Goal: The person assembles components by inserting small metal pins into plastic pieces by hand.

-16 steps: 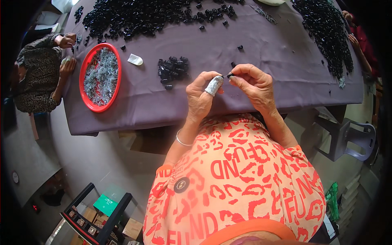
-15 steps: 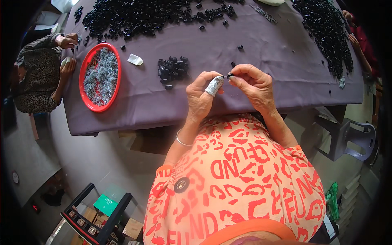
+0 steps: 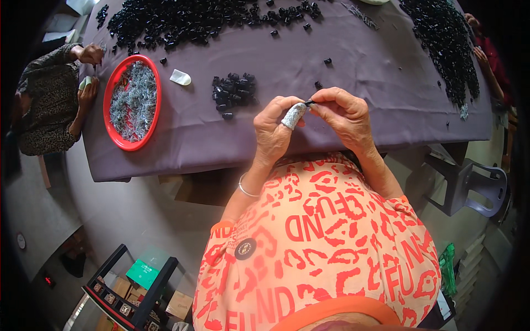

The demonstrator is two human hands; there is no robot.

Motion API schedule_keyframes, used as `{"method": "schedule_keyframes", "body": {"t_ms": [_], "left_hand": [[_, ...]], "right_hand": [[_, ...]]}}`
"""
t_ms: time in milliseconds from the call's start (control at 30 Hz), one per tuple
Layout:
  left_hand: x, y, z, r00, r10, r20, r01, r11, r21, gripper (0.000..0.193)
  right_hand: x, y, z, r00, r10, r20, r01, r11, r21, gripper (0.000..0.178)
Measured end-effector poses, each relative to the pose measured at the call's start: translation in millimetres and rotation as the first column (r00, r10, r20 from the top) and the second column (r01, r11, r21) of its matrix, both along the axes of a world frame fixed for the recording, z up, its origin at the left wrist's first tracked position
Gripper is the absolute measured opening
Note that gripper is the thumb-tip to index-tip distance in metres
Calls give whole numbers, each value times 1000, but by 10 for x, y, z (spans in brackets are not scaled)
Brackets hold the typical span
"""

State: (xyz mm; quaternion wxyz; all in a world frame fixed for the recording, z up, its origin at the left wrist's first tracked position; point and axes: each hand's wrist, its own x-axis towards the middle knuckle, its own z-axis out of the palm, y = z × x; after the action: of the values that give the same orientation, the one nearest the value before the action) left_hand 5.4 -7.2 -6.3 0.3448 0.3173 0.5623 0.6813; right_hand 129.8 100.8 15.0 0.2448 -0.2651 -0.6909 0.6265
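Observation:
Close to the table's near edge, both hands meet fingertip to fingertip. My right hand [image 3: 349,118] pinches a small black plastic part [image 3: 309,102] between thumb and fingers. My left hand [image 3: 271,132] is closed in a pinch against the part's left end; whatever its fingertips hold is too small to make out. A grey-white cover [image 3: 293,116] wraps one of its digits. Left of my hands is a small heap of like black parts [image 3: 234,91]. Farther left, a red oval tray [image 3: 159,105] holds many thin silvery pieces.
A pale finger-shaped sleeve [image 3: 180,77] lies beside the tray. Large heaps of black parts [image 3: 165,22] spread over the purple tablecloth [image 3: 287,60], with another heap at right [image 3: 444,52]. Co-workers sit at left [image 3: 49,105] and right [image 3: 488,60]. A grey stool [image 3: 469,185] stands right.
My fingertips have drawn together, closing the small gap between left hand and black part. The view has shifted slightly; the left co-worker's hands moved a little.

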Motion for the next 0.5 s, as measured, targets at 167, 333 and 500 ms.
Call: {"method": "schedule_keyframes", "body": {"t_ms": [167,333,500], "left_hand": [[9,-15,13,999,18,-34,-18,1000,-12,11],[5,-14,15,996,21,-85,-23,1000,-18,12],[-7,4,51,973,47,-227,-48,999,3,15]], "right_hand": [[-23,-5,-7,999,21,-28,-19,995,99,16],[-61,4,-16,996,4,-93,21,965,262,18],[-55,60,64,997,59,-55,-36,937,349,19]]}}
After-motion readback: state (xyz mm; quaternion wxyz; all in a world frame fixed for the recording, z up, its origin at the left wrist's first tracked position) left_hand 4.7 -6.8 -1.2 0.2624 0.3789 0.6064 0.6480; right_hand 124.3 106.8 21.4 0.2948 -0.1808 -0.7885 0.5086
